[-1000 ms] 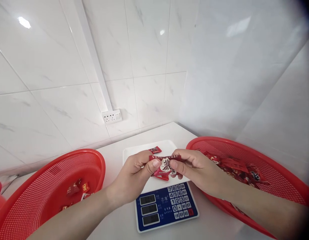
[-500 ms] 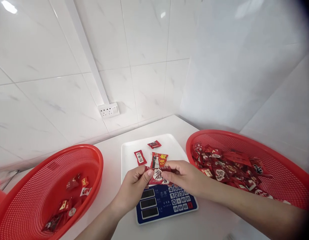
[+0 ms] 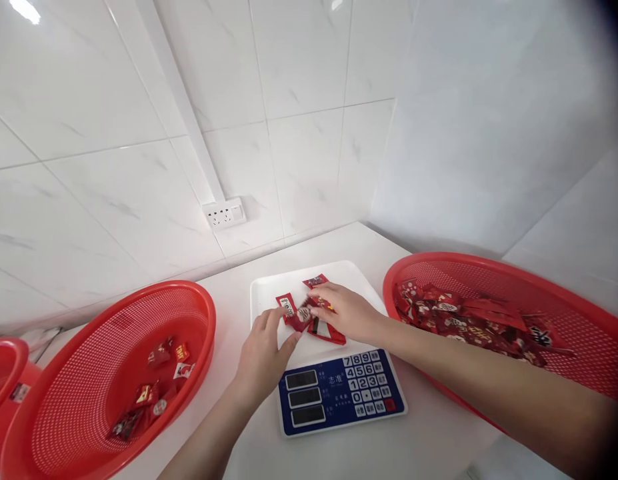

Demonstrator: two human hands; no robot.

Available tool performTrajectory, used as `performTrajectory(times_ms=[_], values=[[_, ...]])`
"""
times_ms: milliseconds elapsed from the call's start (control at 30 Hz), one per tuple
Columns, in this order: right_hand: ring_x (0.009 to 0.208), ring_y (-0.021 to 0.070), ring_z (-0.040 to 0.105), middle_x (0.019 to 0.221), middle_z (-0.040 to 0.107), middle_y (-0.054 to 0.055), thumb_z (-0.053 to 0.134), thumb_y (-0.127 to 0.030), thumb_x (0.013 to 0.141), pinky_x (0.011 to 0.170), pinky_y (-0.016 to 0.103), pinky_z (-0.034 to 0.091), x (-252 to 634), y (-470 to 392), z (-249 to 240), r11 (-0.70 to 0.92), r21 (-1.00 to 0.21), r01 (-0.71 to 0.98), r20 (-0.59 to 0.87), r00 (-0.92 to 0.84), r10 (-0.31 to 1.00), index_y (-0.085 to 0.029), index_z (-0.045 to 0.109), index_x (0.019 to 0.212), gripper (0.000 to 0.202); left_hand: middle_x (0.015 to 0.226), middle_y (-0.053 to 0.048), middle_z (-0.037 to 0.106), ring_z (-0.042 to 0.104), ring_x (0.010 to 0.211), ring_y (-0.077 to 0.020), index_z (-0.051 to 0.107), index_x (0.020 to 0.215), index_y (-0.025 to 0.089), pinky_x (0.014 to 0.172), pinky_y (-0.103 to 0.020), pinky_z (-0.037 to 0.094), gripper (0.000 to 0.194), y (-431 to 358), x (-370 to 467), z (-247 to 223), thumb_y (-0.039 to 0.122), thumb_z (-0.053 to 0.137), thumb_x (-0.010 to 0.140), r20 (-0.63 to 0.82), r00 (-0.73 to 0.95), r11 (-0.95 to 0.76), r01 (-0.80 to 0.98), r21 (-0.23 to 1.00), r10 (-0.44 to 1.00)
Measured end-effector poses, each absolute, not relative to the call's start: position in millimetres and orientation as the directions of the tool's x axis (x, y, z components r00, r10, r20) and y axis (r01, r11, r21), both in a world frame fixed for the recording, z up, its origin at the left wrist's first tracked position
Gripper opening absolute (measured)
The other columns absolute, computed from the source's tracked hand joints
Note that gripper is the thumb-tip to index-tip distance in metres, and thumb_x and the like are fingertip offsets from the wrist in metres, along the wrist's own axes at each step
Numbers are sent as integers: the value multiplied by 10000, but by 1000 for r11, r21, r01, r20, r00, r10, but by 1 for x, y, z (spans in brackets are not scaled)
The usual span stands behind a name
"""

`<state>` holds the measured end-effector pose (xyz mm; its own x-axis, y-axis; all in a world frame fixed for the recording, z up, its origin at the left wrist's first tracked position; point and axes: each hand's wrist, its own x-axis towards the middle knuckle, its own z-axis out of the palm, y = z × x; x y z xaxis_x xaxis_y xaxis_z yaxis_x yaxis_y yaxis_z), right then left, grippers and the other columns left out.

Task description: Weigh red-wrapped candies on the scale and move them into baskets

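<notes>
I judge the step as laying candy packets (image 3: 309,313) on the scale (image 3: 339,387) platter. My right hand (image 3: 346,312) rests on them, fingers flat and together; my left hand (image 3: 263,357), loosely spread, fingertips one. Next: lift both hands clear of the scale.

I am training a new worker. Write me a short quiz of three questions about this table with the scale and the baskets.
1. True or false: both hands are over the white scale tray.
2. Which basket holds more red packets: the left basket or the right basket?
3. What is mounted on the wall behind the scale?

Key:
1. True. The left hand and the right hand touch the red packets lying there.
2. The right basket.
3. A white socket.
</notes>
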<state>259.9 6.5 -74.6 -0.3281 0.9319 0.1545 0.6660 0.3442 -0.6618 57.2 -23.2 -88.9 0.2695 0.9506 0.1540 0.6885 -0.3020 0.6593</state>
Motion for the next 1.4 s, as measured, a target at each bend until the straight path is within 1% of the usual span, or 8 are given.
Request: performTrajectory(times_ms=[200,367,567,700,833,967,1133,1400], values=[[1252,268,436,1340,514,123,556,-261,819,1034,461,358,274,-4,-93,470,-507,723,123,-479,869,-196,558,1250,436,1470,-56,382,175,1398,-308,407,1363,263,1091,-518,263,501,-17,59,-106,371,490,880,104,533,-510,709,486,840],[1243,291,449,1362,500,117,531,-265,833,1026,481,368,290,-3,-97,451,-365,815,89,-452,888,-204,577,1243,416,1413,-83,466,229,1382,-324,545,1247,223,1095,-539,263,385,-16,63,-104,317,509,875,98,550,-534,730,426,829],[1273,266,427,1434,411,76,512,-304,842,1033,452,371,296,8,-98,337,-389,858,53,-344,937,-260,489,1322,483,1401,-78,480,246,1379,-304,567,1193,225,1073,-515,320,323,-22,59,-95,298,479,891,35,583,-536,719,442,812],[1386,280,214,1543,174,73,539,-416,834,1095,452,264,291,17,-96,321,-422,848,24,-343,939,-267,362,1410,621,1518,-131,258,178,1404,-276,346,1387,201,1081,-475,306,532,-15,62,-91,355,471,893,-10,507,-431,742,513,862],[1414,286,29,1554,104,115,433,-519,877,1125,477,154,286,31,-93,347,-447,825,-22,-398,917,-186,277,1454,684,1547,-168,124,67,1419,-277,142,1465,162,1104,-484,229,729,1,72,-89,366,509,869,-80,512,-387,734,558,855],[1411,245,122,1538,185,115,310,-474,931,1133,429,178,281,39,-97,394,-476,787,-60,-476,878,-147,269,1454,619,1546,-125,169,145,1414,-244,90,1473,194,1101,-421,260,768,15,79,-88,264,529,847,-69,578,-437,684,585,813],[1389,239,216,1513,255,133,432,-419,893,1125,390,227,278,33,-103,470,-473,745,20,-524,851,-125,343,1423,613,1529,-73,243,340,1343,-236,128,1463,268,1036,-377,371,729,21,76,-86,301,525,852,-45,638,-486,629,607,769],[1305,287,376,1418,430,143,423,-420,904,1061,483,306,276,21,-100,472,-380,796,116,-465,877,-167,500,1323,496,1522,-137,239,250,1380,-292,335,1407,185,1069,-451,318,570,16,77,-91,318,489,875,-45,586,-471,692,547,809]])
